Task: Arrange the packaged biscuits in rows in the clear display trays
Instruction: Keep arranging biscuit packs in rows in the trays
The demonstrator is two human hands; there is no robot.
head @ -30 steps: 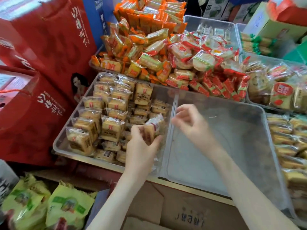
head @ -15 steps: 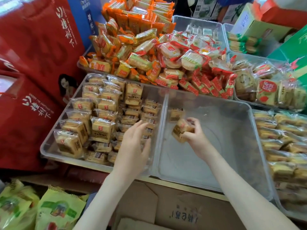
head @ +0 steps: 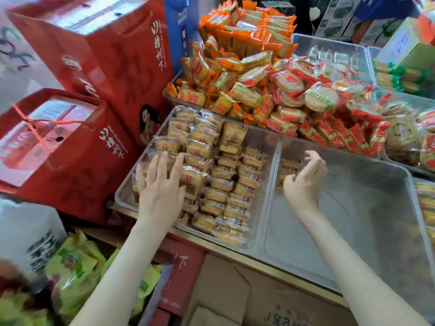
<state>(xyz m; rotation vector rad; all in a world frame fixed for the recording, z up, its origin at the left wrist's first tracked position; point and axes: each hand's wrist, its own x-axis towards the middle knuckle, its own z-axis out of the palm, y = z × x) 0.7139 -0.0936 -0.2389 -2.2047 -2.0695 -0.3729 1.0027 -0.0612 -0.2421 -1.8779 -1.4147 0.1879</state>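
I log: right hand [head: 303,182] now empty, loosely curled, its pack [head: 289,166] left in middle tray [head: 353,220]; left hand [head: 162,184] flat on loose packs [head: 197,149].

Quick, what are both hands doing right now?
Left hand: open, resting on packs.
Right hand: open, loosely curled, holding nothing.

clear plastic tray [head: 376,231], glossy biscuit wrappers [head: 223,184]
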